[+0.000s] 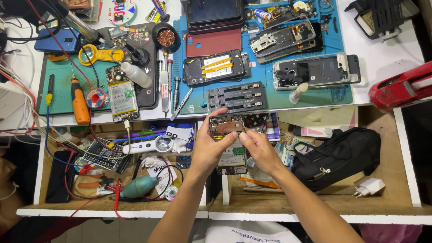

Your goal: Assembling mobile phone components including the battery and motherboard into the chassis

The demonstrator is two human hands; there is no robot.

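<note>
both bare forearms come up from the lower edge and meet near the middle, the left hand (207, 148) curled with thumb up and fingers wrapped around the far side, the right hand (261, 150) pinching with thumb and forefinger just beside it.

Blue mat (310, 96); orange screwdriver (80, 104); black bag (337, 155)
</note>
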